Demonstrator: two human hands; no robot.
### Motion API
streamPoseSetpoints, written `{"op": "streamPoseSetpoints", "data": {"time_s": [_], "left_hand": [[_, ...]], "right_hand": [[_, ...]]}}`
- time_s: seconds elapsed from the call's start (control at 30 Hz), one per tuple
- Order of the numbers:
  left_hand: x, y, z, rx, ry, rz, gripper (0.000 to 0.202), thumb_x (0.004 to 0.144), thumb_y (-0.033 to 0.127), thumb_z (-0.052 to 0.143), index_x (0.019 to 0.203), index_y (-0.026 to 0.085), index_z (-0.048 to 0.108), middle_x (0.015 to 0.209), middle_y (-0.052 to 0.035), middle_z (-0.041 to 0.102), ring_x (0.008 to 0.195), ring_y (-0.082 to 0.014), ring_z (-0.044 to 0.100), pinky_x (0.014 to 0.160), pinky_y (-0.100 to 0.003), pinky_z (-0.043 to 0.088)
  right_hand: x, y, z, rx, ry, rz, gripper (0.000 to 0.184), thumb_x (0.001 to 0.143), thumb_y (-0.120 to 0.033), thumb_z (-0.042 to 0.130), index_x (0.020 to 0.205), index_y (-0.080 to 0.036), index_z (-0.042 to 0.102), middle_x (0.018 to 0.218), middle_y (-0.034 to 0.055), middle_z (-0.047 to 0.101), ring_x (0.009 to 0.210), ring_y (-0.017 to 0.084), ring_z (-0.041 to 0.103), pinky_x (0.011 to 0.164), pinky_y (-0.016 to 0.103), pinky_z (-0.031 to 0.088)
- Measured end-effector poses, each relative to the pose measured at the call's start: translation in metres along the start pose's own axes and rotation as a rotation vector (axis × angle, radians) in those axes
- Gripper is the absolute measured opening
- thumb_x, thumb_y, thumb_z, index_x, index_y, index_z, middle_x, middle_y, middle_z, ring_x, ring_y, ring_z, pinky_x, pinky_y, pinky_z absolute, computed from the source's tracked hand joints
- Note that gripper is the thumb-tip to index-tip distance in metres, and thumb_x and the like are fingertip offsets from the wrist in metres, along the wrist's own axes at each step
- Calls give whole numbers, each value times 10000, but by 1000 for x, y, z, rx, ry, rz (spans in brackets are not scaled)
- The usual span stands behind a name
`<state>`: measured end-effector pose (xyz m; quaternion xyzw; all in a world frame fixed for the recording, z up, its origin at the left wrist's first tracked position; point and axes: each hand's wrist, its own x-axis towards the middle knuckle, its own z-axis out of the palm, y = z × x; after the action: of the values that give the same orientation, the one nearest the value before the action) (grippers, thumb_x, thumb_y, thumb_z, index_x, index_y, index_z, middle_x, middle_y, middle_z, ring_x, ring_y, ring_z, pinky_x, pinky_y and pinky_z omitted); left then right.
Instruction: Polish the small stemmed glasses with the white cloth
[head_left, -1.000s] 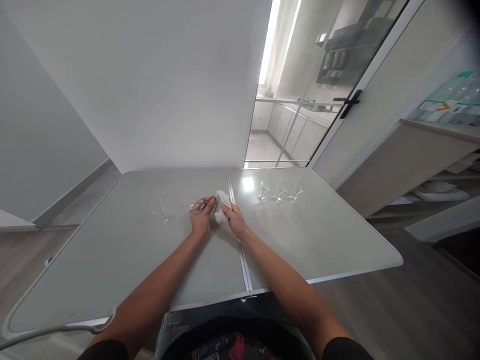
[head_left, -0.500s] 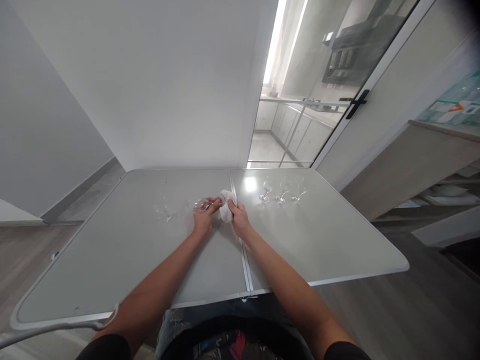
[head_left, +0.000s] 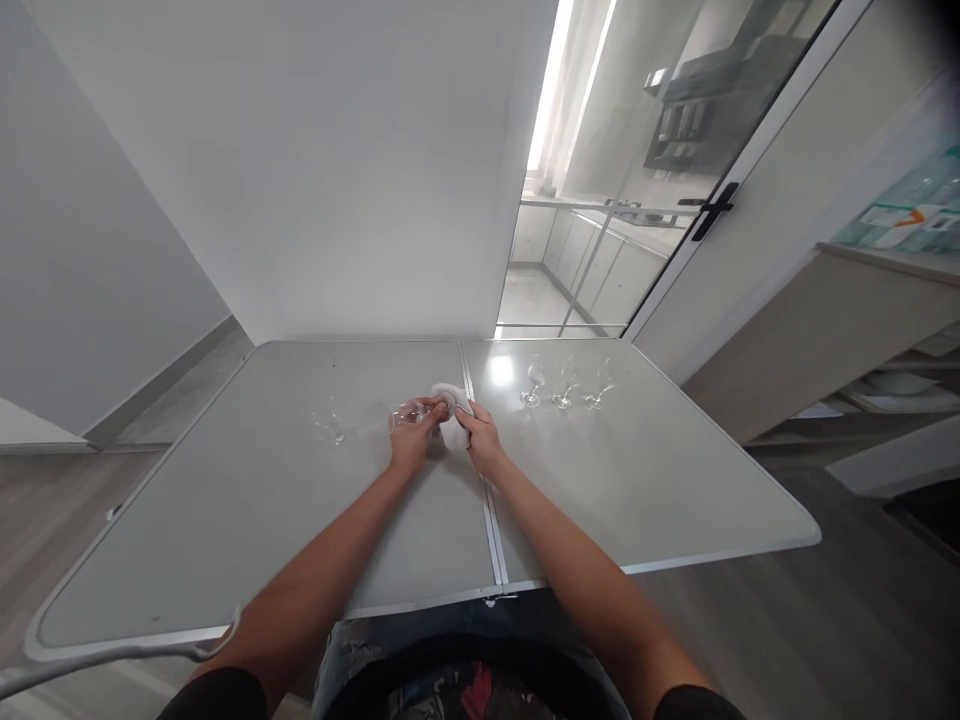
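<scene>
My left hand (head_left: 412, 438) is closed around a clear stemmed glass (head_left: 409, 413), held on its side just above the grey folding table (head_left: 247, 500). My right hand (head_left: 480, 440) grips a white cloth (head_left: 448, 412) and presses it against the glass's right end. Both hands meet over the table's centre seam. One more clear glass (head_left: 328, 425) stands to the left of my hands.
Three clear stemmed glasses (head_left: 564, 385) stand in a row at the back right of the table. A glass door with a black handle (head_left: 712, 208) is behind the table. A wooden counter (head_left: 832, 310) stands at the right.
The cloth has shifted a little against the glass as my right hand turned. The view has drifted slightly; the glasses on the table have not moved.
</scene>
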<state>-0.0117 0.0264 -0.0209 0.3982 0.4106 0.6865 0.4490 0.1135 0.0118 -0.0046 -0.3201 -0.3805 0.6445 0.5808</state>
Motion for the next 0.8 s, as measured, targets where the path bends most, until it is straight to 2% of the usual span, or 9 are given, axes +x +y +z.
{"op": "streamPoseSetpoints", "data": {"time_s": [0.13, 0.3, 0.5, 0.8], "left_hand": [[2, 1, -1, 80, 104, 66, 289, 648, 361, 871, 826, 181, 733, 898, -71, 753, 823, -183, 695, 770, -306, 550], [2, 1, -3, 120, 67, 56, 274, 654, 362, 865, 817, 175, 750, 868, -78, 751, 808, -185, 695, 781, -311, 549], [3, 0, -1, 81, 116, 40, 296, 614, 347, 886, 812, 176, 747, 893, -83, 753, 833, -195, 700, 793, -319, 554], [2, 1, -3, 139, 99, 38, 317, 636, 392, 865, 831, 175, 743, 907, -88, 755, 830, -198, 698, 785, -322, 555]], "right_hand": [[1, 3, -3, 0, -34, -29, 367, 766, -370, 724, 1088, -194, 719, 948, 34, 736, 817, 174, 634, 702, 250, 473], [4, 6, -6, -17, -10, -2, 367, 745, -356, 729, 1075, -194, 721, 918, 27, 736, 788, 174, 632, 685, 252, 471], [5, 6, -10, -46, -36, -11, 398, 767, -377, 708, 1120, -193, 707, 942, 30, 735, 786, 168, 630, 677, 247, 468], [5, 4, -7, -36, -14, 7, 400, 739, -370, 726, 1096, -190, 711, 934, 35, 742, 802, 185, 652, 693, 264, 484]]}}
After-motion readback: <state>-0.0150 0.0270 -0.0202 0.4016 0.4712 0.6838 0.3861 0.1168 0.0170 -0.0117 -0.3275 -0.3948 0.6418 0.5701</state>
